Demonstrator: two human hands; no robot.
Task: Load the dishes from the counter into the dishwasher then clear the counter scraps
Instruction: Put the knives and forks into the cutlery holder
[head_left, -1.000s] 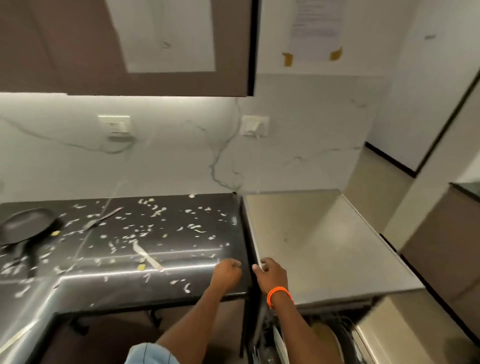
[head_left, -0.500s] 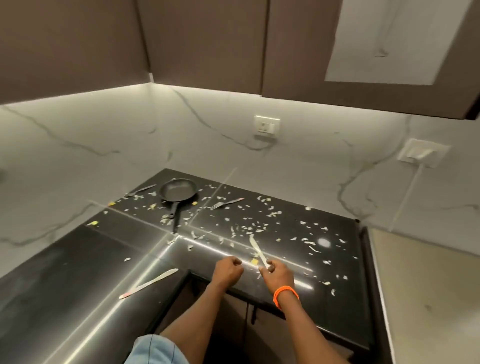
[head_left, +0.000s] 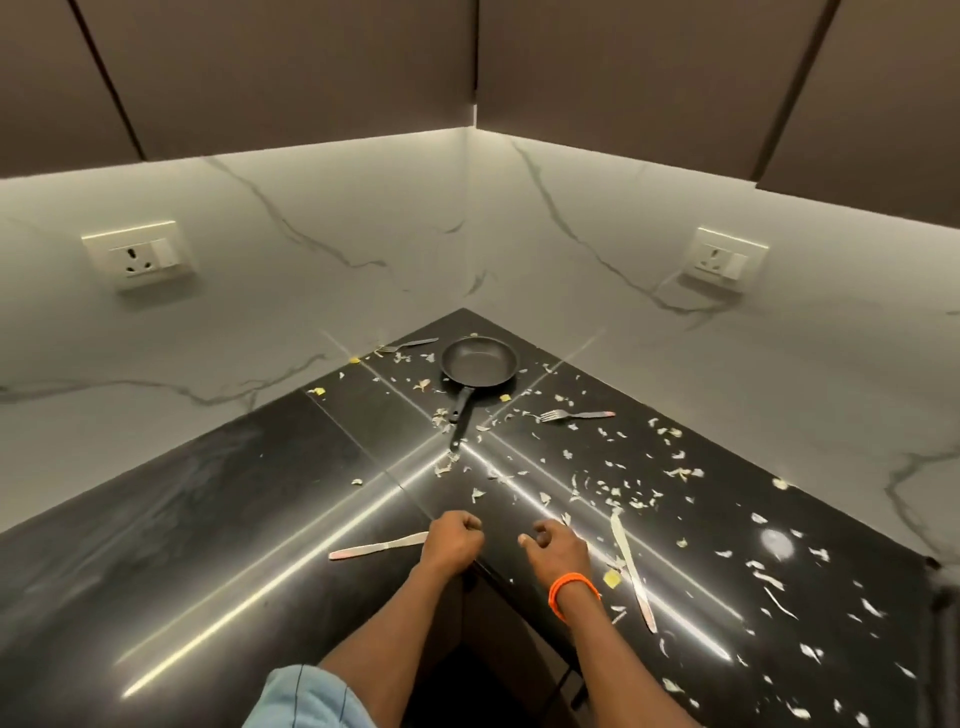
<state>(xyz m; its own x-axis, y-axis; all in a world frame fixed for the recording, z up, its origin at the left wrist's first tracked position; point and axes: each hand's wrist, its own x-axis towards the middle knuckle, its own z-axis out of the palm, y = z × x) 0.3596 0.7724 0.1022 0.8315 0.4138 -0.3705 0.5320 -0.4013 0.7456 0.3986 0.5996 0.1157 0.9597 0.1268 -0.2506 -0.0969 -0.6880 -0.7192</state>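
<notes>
A black L-shaped counter (head_left: 218, 519) fills the view. A small black frying pan (head_left: 479, 362) sits near the back corner, handle toward me. One fork (head_left: 410, 344) lies left of the pan, another fork (head_left: 576, 414) to its right. A knife (head_left: 378, 546) lies just left of my left hand (head_left: 453, 539), which is curled into a fist and holds nothing. A second knife (head_left: 631, 569) lies right of my right hand (head_left: 557, 550), whose fingers are curled and empty, an orange band at the wrist. Pale food scraps (head_left: 618, 493) are strewn across the right part.
Marble backsplash walls meet at the corner (head_left: 467, 218), each with a wall socket (head_left: 137, 254) (head_left: 726, 258). Dark upper cabinets (head_left: 291, 67) hang overhead. The counter's inner front edge runs just under my wrists. The dishwasher is out of view.
The view has swung left from the dishwasher side to the counter corner. Both hands stay curled and empty above the counter's front edge, now between the two knives.
</notes>
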